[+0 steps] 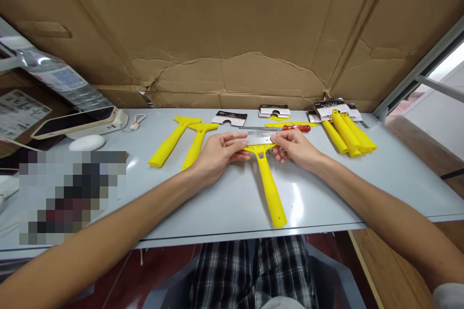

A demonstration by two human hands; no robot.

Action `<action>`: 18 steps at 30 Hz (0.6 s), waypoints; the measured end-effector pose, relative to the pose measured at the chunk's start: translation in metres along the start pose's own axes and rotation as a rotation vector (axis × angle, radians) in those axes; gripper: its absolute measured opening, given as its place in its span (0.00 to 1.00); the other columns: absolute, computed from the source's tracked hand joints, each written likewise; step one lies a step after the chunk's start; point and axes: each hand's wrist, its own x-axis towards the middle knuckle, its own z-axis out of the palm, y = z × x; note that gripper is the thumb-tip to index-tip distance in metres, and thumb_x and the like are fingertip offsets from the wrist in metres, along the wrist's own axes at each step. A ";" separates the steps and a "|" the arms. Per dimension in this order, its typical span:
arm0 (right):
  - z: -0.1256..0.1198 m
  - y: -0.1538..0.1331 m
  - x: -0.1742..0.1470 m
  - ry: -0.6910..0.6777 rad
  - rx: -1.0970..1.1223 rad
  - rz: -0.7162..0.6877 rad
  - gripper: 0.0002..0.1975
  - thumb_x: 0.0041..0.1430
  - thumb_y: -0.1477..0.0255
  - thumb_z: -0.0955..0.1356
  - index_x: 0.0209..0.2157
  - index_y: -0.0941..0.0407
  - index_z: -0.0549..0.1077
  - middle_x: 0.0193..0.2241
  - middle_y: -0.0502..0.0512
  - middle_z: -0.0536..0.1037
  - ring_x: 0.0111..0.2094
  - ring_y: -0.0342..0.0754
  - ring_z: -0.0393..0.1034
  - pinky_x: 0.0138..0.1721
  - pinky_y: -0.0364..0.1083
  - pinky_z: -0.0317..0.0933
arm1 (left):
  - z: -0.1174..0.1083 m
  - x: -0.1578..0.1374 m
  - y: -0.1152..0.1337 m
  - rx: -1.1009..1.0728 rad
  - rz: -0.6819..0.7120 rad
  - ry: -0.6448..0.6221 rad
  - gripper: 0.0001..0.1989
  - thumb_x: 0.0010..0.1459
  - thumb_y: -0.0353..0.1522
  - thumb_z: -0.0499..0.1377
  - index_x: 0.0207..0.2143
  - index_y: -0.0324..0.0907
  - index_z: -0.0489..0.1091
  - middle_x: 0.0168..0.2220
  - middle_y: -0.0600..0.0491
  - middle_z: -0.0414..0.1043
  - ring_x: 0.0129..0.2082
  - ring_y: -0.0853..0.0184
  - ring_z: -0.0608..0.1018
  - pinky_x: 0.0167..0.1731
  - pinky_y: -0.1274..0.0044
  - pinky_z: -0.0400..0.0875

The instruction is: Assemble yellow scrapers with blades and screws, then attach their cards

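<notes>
A yellow scraper lies in front of me, its handle pointing toward the table's front edge. A flat silvery blade sits at its head. My left hand is closed on the left end of the head and blade, thumb and fingers pinched together. At the opposite end, my right hand pinches the right corner of the same head. Just behind the blade rests a screwdriver with a red handle. Fingertips hide both ends of the blade.
Two yellow scraper handles lie to the left. A pile of yellow handles with cards is at right. Black-and-white cards lie at the back, before a cardboard wall. A phone, white mouse and bottle stand left.
</notes>
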 end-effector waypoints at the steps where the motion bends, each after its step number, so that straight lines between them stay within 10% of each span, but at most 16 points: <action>1: -0.001 0.000 0.001 -0.013 -0.009 0.007 0.29 0.51 0.50 0.81 0.28 0.60 0.71 0.25 0.53 0.77 0.22 0.40 0.72 0.21 0.39 0.66 | 0.000 -0.001 0.001 0.022 0.011 0.000 0.18 0.61 0.23 0.71 0.52 0.33 0.74 0.30 0.47 0.84 0.25 0.67 0.85 0.31 0.79 0.84; 18: 0.009 -0.009 -0.004 0.059 0.090 0.222 0.05 0.63 0.74 0.70 0.34 0.61 0.71 0.29 0.57 0.80 0.23 0.41 0.73 0.19 0.39 0.63 | 0.000 -0.005 0.001 0.221 0.153 -0.035 0.20 0.58 0.30 0.70 0.46 0.45 0.62 0.28 0.55 0.82 0.25 0.64 0.87 0.31 0.77 0.81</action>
